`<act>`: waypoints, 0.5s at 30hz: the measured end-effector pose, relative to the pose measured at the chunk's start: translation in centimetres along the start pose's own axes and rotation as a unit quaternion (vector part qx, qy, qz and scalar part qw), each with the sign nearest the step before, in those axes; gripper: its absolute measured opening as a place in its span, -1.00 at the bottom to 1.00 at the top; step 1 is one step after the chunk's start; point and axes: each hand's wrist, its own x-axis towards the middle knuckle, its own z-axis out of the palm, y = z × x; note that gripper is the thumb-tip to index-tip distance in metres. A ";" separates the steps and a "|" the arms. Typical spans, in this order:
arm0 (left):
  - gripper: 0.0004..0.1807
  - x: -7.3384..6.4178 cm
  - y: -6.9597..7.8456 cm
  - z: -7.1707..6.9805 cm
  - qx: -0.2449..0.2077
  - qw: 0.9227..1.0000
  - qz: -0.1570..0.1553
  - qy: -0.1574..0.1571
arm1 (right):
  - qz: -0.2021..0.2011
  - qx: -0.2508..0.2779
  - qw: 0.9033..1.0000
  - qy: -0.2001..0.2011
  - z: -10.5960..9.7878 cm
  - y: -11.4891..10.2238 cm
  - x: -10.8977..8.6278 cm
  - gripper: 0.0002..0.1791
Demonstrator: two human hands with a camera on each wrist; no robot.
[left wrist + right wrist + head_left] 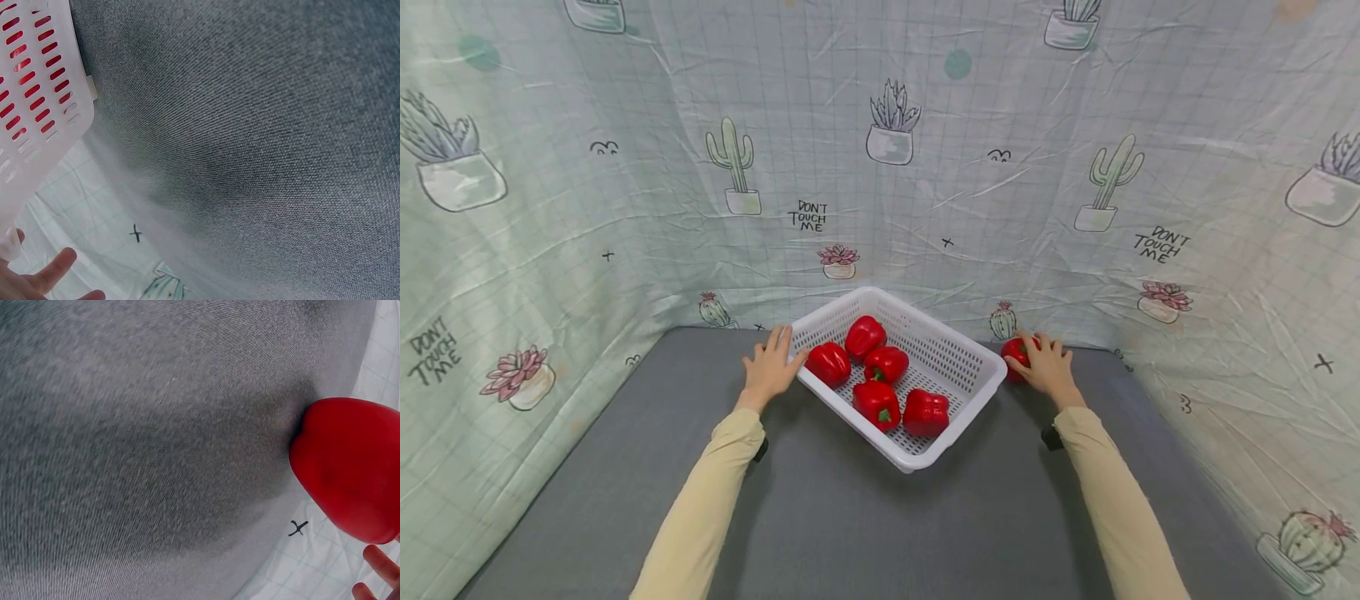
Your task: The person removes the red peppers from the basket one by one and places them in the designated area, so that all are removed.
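A white perforated plastic basket [917, 462] sits at an angle on the table, with several red bell peppers [866, 336] lying in it. At its left corner my left hand [766, 368] touches the rim, fingers spread and fairly straight. The left wrist view shows some of these fingers [57, 270] beside the basket corner [65, 122]. Right of the basket, another red bell pepper [1011, 347] rests on the table. My right hand [1049, 367] holds it, thumb and forefinger about it. Two fingertips [378, 559] show below the pepper [350, 469] in the right wrist view; the rest are out of frame.
The grey table [842, 533] has a cloth-like surface. Close behind the basket and the loose pepper hangs a pale curtain [925, 200] printed with cacti, which also runs along both sides. Dark bands [1052, 437] show beneath the wrists.
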 end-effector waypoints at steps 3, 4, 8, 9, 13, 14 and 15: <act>-0.25 0.1 0.0 0.0 0.001 1.000 0.001 0.002 | -0.004 -0.001 1.000 0.014 -0.4 0.1 -0.4 -0.30; -0.25 0.0 0.0 0.0 0.000 1.000 0.002 0.002 | -0.006 -0.002 1.000 0.020 -0.5 0.1 -0.5 -0.31; -0.26 0.0 0.0 0.0 -0.004 1.000 0.003 0.000 | -0.021 -0.008 0.999 0.043 -0.8 0.3 -1.2 -0.35; -0.26 0.0 0.0 0.0 -0.005 1.000 0.003 0.000 | -0.025 -0.009 0.998 0.049 -0.9 0.3 -1.3 -0.36; -0.26 -0.1 -0.1 0.0 -0.007 1.000 0.003 0.002 | -0.041 -0.007 0.997 0.070 -1.3 0.1 -1.9 -0.39; -0.26 -0.1 -0.1 0.0 -0.008 1.000 0.004 0.003 | -0.045 -0.003 0.996 0.076 -1.4 0.0 -2.1 -0.40; -0.26 -0.1 -0.1 0.0 -0.008 1.000 0.004 0.004 | -0.049 0.000 0.995 0.081 -1.6 -0.1 -2.3 -0.40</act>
